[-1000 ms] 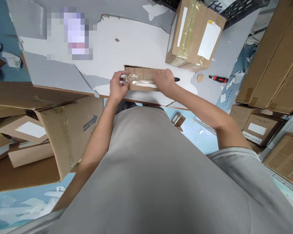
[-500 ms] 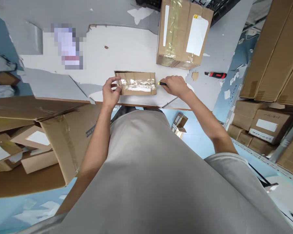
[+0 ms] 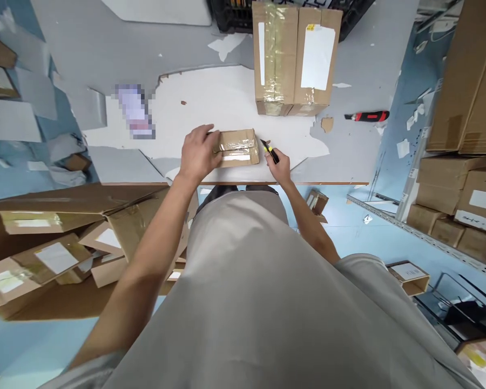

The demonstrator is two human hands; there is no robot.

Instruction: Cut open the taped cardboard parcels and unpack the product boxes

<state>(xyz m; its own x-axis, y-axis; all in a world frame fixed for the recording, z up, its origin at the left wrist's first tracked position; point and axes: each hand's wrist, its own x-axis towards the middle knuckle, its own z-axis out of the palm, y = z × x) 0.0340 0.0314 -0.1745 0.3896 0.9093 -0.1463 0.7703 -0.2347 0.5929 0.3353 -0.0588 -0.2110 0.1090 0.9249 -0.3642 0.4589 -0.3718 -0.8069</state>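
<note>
A small taped cardboard box lies on the white part of the worktable, with a slit running along the clear tape on its top. My left hand grips the box's left end, thumb at the near side and fingers over the far side. In my right hand is a utility knife with black and yellow showing; its blade points up and left, apart from the box's right end. The fingers of this hand are wrapped round the knife's handle.
A large taped carton stands beyond, in front of a black crate. A red and black utility knife lies at the right. Below left, an open carton holds several boxes. Shelves with cartons stand at the right.
My right hand has drawn the knife away from the box's right end and turned its blade upward. My left hand has shifted further over the box's left end. The view has shifted.
</note>
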